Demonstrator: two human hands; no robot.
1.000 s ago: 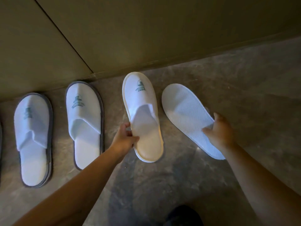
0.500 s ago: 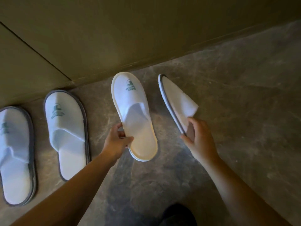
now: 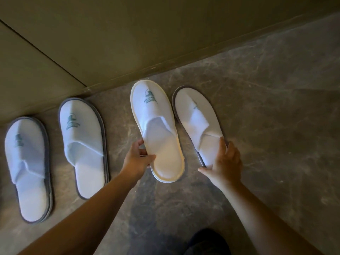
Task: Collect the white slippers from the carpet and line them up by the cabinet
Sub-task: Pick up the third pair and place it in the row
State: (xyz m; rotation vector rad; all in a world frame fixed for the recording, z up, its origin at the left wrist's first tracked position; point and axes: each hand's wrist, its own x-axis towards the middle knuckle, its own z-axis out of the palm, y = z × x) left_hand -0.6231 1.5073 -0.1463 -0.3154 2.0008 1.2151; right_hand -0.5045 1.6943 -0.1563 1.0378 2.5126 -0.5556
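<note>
Four white terry slippers on grey mottled stone floor, toes toward olive cabinet base. Cream-trimmed white slipper sits nearest cabinet; left hand pinches its heel edge, thumb on insole. Just right of it, grey-trimmed white slipper; right hand spread over its heel, fingers gripping the side. Further from the cabinet corner, two more grey-trimmed slippers. Teal logos on toes, text unreadable.
</note>
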